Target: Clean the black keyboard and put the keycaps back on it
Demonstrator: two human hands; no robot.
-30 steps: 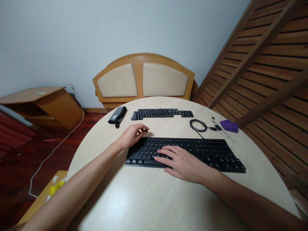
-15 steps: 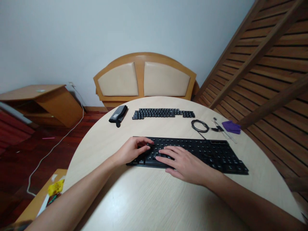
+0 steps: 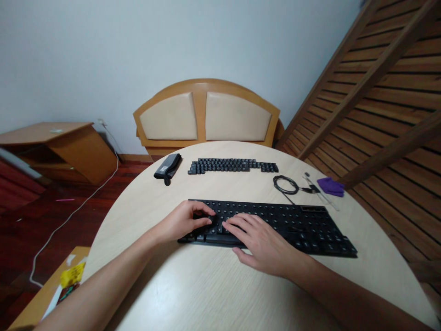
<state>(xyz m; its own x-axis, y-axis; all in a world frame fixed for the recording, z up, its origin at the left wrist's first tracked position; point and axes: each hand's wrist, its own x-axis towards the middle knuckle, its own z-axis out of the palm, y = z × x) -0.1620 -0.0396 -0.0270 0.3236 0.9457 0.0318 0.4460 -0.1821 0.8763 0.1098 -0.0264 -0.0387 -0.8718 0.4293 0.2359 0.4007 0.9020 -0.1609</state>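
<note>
The pouch (image 3: 167,166) beyond the left hand (image 3: 182,220) carries a pale label, its print too small to read. A yellow packet (image 3: 72,275) with dark marks, also unreadable, lies low to the left of that hand, past the forearm. Faint pale characters dot the loose keys (image 3: 223,164), which are set out in rows on the far side of both hands, well apart from them.

The keyboard (image 3: 310,230), black plastic and long, lies directly under the hands, with rows of small pale spots and a framed rectangular strip at its far right corner. Beyond the right hand (image 3: 263,243) and to its right, a thin black cable (image 3: 285,185) lies in a round coil, then a slim clear stick (image 3: 324,196) and a folded purple cloth (image 3: 330,186). The table (image 3: 193,285) beneath has a curved edge and light wood grain; ahead of the hands stands a wooden headboard (image 3: 200,105) with smooth cream panels.

The left hand is curled over the keyboard's left part, thumb and forefinger close together; whether a key sits between them I cannot tell. The right hand is palm down, fingers stretched and slightly spread, their tips over the middle keys.
</note>
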